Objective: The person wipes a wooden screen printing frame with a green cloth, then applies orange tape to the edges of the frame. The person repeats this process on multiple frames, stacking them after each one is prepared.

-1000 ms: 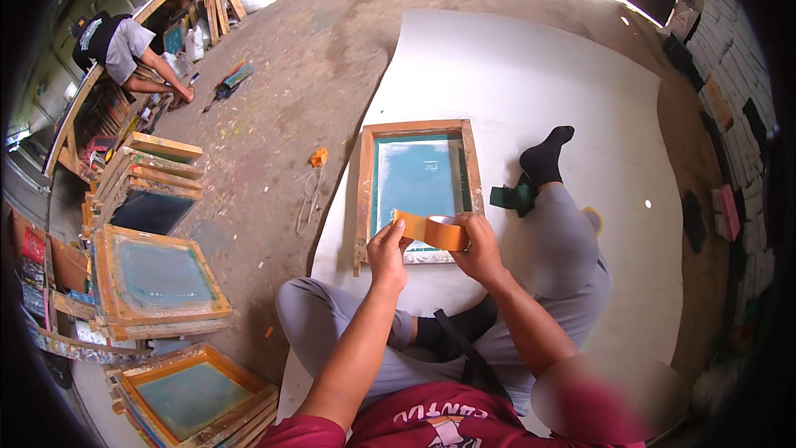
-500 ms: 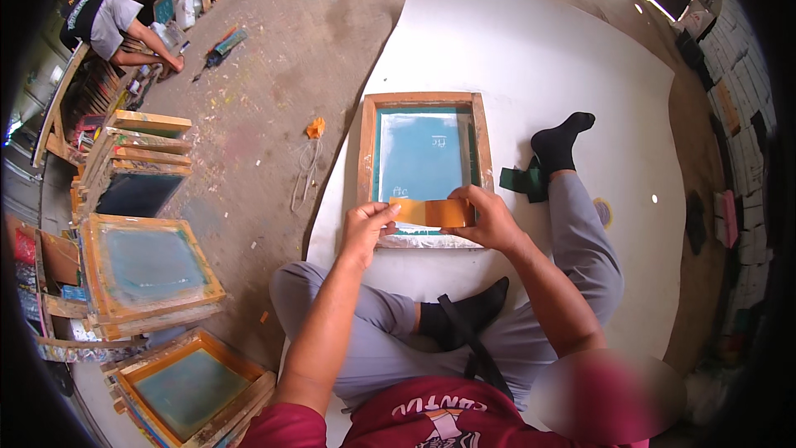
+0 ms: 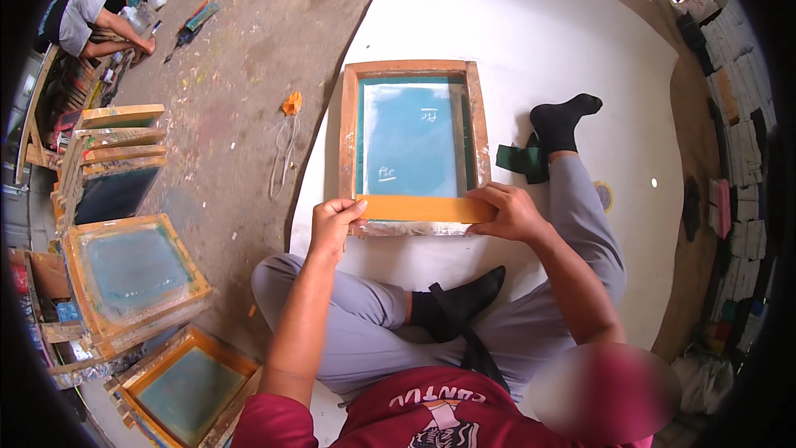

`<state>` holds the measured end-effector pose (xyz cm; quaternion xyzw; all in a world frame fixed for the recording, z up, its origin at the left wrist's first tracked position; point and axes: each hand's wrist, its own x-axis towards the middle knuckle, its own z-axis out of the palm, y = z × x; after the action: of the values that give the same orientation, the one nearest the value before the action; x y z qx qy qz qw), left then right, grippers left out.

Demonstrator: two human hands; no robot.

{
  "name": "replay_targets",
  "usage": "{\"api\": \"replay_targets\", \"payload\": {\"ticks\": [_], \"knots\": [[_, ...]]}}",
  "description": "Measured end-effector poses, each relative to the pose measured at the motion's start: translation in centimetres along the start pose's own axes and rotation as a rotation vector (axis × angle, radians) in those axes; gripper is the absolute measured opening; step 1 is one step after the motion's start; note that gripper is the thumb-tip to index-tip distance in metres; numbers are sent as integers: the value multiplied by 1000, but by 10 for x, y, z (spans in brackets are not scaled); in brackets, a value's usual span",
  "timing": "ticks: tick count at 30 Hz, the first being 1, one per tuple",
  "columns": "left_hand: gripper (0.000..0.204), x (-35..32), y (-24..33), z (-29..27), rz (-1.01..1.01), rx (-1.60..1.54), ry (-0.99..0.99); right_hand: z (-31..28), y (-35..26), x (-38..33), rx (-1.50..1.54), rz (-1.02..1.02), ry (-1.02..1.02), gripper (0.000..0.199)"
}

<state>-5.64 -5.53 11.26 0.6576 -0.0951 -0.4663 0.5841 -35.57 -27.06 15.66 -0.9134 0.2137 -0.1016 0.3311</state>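
Left hand (image 3: 333, 228): I see thumb and fingers pinching the left end of the orange tape (image 3: 423, 209). Right hand (image 3: 512, 214): fingers curled round its other end, roll mostly hidden. Tape runs straight between them, across the near end of the frame (image 3: 474, 124); can't tell from my feed if it touches the mesh. Frame lies flat on the white sheet (image 3: 531, 25). Green piece (image 3: 522, 160) beside the right foot (image 3: 560, 126). Off left, orange scrap (image 3: 291, 104), stacked frames (image 3: 192, 259), bending co-worker (image 3: 79, 17).
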Motion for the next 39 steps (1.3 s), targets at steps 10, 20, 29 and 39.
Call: {"api": "replay_targets", "payload": {"ticks": [10, 20, 29, 39], "knots": [[19, 3, -58, -33, -92, 220, 54, -4, 56, -55, -21, 176, -41, 56], [22, 7, -85, -35, -58, 293, 67, -3, 78, -77, -242, 198, -42, 52], [24, 7, -85, -22, 68, 596, 193, 10, 85, -80, -135, 249, 63, 40], [28, 14, -83, -24, -2, 598, 212, 19, 104, -85, -167, 82, 86, 30]]}}
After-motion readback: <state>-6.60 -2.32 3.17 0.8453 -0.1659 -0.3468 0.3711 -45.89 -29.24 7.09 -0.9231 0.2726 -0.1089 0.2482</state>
